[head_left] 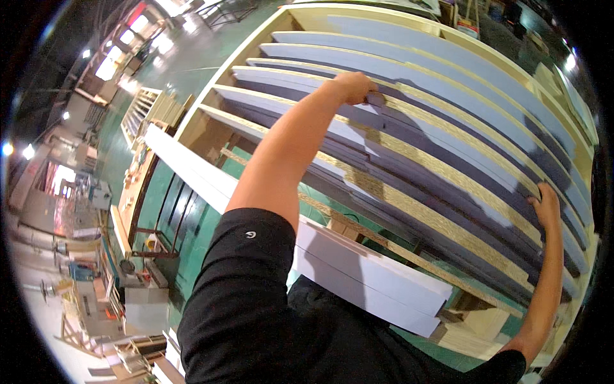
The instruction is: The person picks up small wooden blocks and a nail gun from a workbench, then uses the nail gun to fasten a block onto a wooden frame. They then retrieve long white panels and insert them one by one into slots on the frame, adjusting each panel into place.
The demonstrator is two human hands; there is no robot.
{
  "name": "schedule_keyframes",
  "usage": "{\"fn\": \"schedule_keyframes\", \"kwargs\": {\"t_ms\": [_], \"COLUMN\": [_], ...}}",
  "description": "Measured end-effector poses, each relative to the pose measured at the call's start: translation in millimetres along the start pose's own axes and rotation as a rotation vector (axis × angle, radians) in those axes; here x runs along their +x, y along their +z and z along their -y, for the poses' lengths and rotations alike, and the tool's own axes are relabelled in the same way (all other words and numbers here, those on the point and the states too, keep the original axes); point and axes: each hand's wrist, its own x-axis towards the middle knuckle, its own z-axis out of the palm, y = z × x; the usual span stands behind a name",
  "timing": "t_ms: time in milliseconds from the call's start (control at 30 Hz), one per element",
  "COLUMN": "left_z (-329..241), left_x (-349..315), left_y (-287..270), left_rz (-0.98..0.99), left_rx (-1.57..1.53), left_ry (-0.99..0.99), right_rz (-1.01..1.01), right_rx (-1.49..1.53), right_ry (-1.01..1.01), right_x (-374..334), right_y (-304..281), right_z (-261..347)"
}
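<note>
Several long boards with grey-white faces and speckled chipboard edges stand on edge, side by side, in a pale wooden frame (246,50). My left hand (353,88) reaches across to the middle of the row. Its fingers curl over the upper edge of one board (422,120). Toward the right end of the row, my right hand (547,206) is closed over a board's upper edge, thumb on the near side. Whether both hands hold the same board, I cannot tell. My arms cast shadows over the boards.
Close to my body lie white boards (368,274) along the frame's near side. A long white plank (192,168) juts out at left beside a metal-legged workbench (137,192). Another slatted wooden frame (139,114) stands farther off on the green floor (195,64).
</note>
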Motion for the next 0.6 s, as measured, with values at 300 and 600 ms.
{"fn": "schedule_keyframes", "kwargs": {"t_ms": [300, 600], "left_z": [29, 47], "left_x": [-1, -12], "left_y": [9, 17], "left_rz": [-0.042, -0.056], "left_rx": [-0.013, -0.006], "left_ry": [-0.026, -0.013], "right_rz": [-0.111, -0.110], "right_rx": [0.104, 0.101], "right_ry": [-0.039, -0.039], "right_x": [2, 8], "right_y": [0, 7], "right_z": [15, 6]}}
